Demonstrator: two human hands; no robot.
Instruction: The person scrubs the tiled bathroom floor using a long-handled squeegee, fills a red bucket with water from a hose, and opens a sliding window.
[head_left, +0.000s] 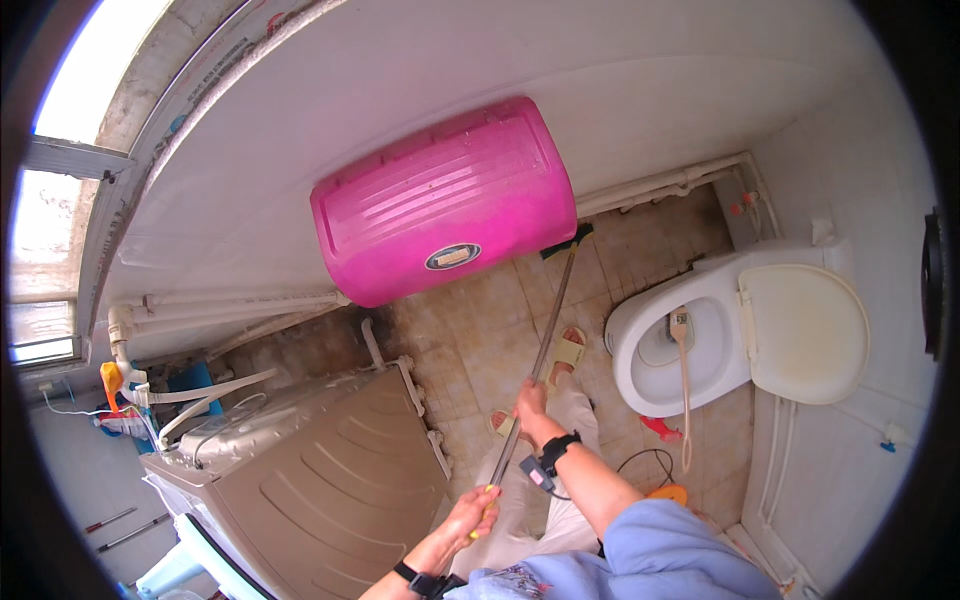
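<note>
A long-handled floor brush (551, 330) slants across the view, its metal pole held in both hands. My left hand (474, 513) grips the yellow end of the pole. Farther along, my right hand (531, 405) is closed around the middle of the shaft. The dark green brush head (568, 241) rests on the tiled floor (480, 330) by the right end of a pink plastic tank (442, 202), which partly hides it. Both wrists wear black straps, and a small grey device (534, 474) hangs by the right one.
To the right stands a toilet (637, 375), lid raised, with a long-handled brush (680, 330) lying across its bowl. A washing machine (337, 457) stands at the left. White pipes (645, 191) run along the wall. A red object (660, 428) and a dark cable (652, 452) lie near the toilet.
</note>
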